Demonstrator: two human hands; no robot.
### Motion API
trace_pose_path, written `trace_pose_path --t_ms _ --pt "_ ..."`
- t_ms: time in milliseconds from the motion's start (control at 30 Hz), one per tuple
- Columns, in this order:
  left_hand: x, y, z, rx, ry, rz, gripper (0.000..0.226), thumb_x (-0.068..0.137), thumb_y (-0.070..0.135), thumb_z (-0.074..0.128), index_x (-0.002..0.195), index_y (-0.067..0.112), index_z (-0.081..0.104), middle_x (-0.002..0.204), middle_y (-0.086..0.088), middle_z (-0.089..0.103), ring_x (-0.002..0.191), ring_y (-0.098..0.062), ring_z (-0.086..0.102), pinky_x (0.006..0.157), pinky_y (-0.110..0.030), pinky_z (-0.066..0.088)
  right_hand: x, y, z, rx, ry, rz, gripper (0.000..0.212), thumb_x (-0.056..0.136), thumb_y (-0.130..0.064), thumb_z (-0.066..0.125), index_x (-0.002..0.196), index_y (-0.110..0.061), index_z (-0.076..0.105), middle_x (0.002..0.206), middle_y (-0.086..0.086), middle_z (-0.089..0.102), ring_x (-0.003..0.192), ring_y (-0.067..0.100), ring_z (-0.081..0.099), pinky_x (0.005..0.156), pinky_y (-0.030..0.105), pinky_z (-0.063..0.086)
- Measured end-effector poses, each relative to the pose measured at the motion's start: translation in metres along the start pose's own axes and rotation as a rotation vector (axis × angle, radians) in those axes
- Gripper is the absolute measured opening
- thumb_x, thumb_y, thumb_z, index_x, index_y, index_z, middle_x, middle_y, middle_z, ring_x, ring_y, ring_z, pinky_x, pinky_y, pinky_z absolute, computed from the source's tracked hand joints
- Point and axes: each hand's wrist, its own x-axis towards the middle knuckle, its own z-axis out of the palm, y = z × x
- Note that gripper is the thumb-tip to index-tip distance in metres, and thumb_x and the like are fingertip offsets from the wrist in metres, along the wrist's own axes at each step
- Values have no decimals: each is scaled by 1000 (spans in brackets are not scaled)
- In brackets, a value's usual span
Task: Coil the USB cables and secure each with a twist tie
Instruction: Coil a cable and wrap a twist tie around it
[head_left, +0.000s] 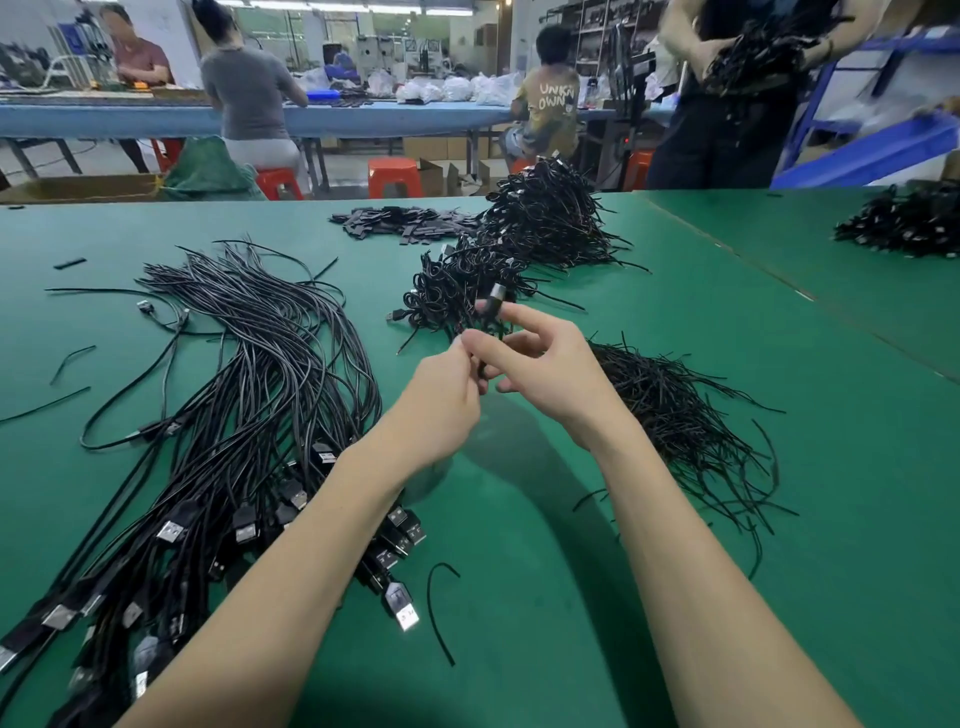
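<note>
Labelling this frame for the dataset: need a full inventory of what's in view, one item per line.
loose USB cables: one big bundle, black with silver plugs, left on the table
coiled cables: one pile, black, centre far
twist ties: one heap, black, right of the hands; strays near the front
flat black pieces: small heap, far centre
second cable pile: black, far right
table: green surface
stools: several, orange, behind the table
people: four in the background, three at a blue bench, one standing at the right holding cables
cable in hand: one, black, held up between both hands
left hand: pinches the cable
right hand: pinches the cable
</note>
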Motion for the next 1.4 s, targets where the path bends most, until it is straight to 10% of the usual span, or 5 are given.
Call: trace_pose_path --t_ms 300,567,967,1200,1400 --pt "0 3 17 -448 -39 -147 6 108 20 32 102 18 33 83 -4 54 65 -9 47 64 -29 40 2 11 -10 246 119 102 21 89 -17 78 75 -3 70 57 7 58 43 12 56 51 22 48" --pt "-1 -6 11 -619 64 -324 10 108 20 34 98 18 35 81 2 53 63 -8 43 56 -20 35 0 21 -56 -1064 180 233 27 89 -28 67 112 -39 73 112 -10 72 103 21 65 72 25 41" --pt "-1 -9 14 -671 33 -400 9 107 20 34 98 19 36 82 0 54 63 -9 43 54 -21 34 -1 20 -58 -579 284 97 6 85 -33 80 90 -32 82 83 -13 76 78 4 67 72 21 52" --pt "0 -7 16 -757 46 -442 13 106 14 36 93 18 37 78 -2 53 59 -9 42 45 -15 32 -3 -14 -35 288 177 -121 5 86 -1 77 89 -5 78 76 10 75 71 18 70 71 30 62" --pt "2 5 14 -968 65 -491 15 107 8 34 94 13 39 73 -3 49 57 -9 38 42 -14 27 -4 3 0 160 219 -215 12 82 -4 82 83 -16 80 79 -3 78 72 8 68 74 31 58"
